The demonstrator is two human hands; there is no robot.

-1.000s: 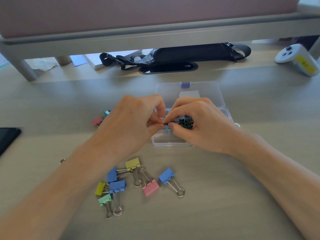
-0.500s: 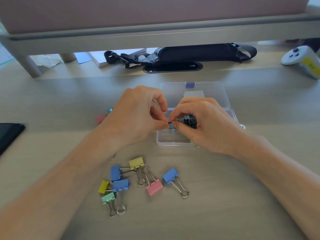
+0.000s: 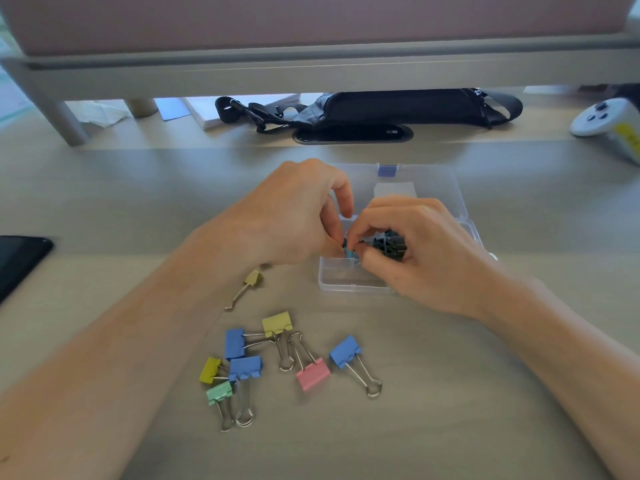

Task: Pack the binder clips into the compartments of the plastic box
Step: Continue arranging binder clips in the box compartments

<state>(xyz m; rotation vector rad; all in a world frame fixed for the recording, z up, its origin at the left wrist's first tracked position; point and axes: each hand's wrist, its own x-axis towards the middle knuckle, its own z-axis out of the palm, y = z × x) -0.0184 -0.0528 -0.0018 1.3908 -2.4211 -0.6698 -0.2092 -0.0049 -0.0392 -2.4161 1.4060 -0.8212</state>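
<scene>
Pale desk (image 3: 450, 410) fills my view. My left hand (image 3: 294, 216) and right hand (image 3: 422, 251) both pinch one small blue binder clip (image 3: 349, 253) between curled fingertips, just above the open plastic box (image 3: 346, 284). Dark clips (image 3: 391, 245) sit inside it, beneath my right fingers. A yellow clip (image 3: 254, 277) lies beside the box, and a cluster of coloured clips (image 3: 313, 374) lies nearer me.

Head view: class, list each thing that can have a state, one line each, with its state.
Plastic box: open, lid folded back.
Left hand: pinches the teal clip.
Right hand: pinches the same clip, above the box.
Loose coloured clips: lying on the desk, unpacked.
Phone: screen dark.
</scene>
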